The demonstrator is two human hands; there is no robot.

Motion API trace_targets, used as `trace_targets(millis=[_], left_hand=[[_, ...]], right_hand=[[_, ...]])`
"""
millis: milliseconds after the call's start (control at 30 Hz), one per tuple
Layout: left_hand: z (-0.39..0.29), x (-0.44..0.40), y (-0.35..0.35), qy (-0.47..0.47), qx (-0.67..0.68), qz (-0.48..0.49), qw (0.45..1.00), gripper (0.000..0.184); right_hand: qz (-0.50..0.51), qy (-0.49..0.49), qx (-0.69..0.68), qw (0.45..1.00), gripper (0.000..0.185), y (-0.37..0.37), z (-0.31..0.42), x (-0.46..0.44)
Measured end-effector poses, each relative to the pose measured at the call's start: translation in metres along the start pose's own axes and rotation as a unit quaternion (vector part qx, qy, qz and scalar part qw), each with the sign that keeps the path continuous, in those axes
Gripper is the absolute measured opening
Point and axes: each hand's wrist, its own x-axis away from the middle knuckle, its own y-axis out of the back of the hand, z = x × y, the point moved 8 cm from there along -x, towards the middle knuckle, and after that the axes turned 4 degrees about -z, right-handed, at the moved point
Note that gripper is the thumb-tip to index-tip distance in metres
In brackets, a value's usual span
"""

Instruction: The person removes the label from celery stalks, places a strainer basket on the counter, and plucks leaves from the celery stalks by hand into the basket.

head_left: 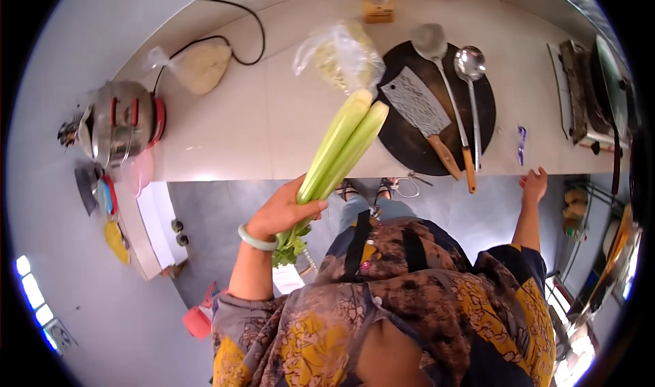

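My left hand (281,211) is closed around celery stalks (334,151), whose pale cut ends point up over the counter. Celery leaves (290,247) hang below the wrist, beside a pale green bangle. Off to the right, my right hand (534,184) is at the counter's front edge, fingers loosely apart with nothing seen in them. A small purple packet (522,145) lies just beyond it. Between the hands is a round dark cutting board (402,145) bearing a cleaver (417,104), a spatula (431,44) and a metal ladle (471,66).
A clear plastic bag (344,56) with yellowish contents touches the board's left side. Farther left are another bag (201,66), a black cord and a steel pot (123,124). A stove with a pan (610,80) occupies the right end. A small box (377,10) stands at the back.
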Motion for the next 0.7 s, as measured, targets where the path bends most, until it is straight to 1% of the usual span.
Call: trace_targets(millis=[100,200,233,267,333,367,433,467,500,633,700], left_hand=[[-0.006,0.003,0.011,-0.012,0.049,-0.004,0.999,0.034],[-0.012,0.006,0.033,-0.028,0.047,-0.032,0.998,0.032],[-0.023,0.01,0.038,-0.045,0.051,-0.044,0.997,0.031],[-0.027,0.01,0.046,-0.062,0.066,-0.046,0.995,0.036],[-0.039,0.016,0.061,-0.086,0.089,-0.066,0.99,0.044],[-0.045,0.02,0.067,-0.103,0.104,-0.076,0.986,0.052],[-0.057,0.026,0.08,-0.142,0.133,-0.089,0.977,0.053],[-0.064,0.03,0.085,-0.161,0.149,-0.1,0.97,0.053],[-0.071,0.033,0.09,-0.179,0.159,-0.11,0.965,0.053],[-0.09,0.042,0.107,-0.231,0.212,-0.155,0.937,0.053],[-0.097,0.043,0.115,-0.252,0.238,-0.183,0.92,0.05]], right_hand=[[-0.036,0.054,-0.017,0.998,0.038,0.01,0.031,0.023],[0.061,0.138,-0.096,0.984,0.029,-0.014,0.091,0.07],[0.115,0.159,-0.102,0.975,0.028,-0.031,0.109,0.091],[0.168,0.18,-0.107,0.963,0.027,-0.047,0.127,0.116],[0.275,0.212,-0.119,0.93,0.026,-0.08,0.16,0.175],[0.327,0.224,-0.107,0.912,0.025,-0.099,0.17,0.204],[0.412,0.24,-0.053,0.877,0.022,-0.133,0.178,0.261],[0.472,0.186,-0.058,0.86,0.022,-0.15,0.171,0.286],[0.514,0.192,-0.042,0.835,0.021,-0.158,0.18,0.316],[0.622,0.194,-0.042,0.757,0.02,-0.184,0.188,0.408],[0.671,0.263,-0.053,0.691,0.019,-0.189,0.201,0.448]])
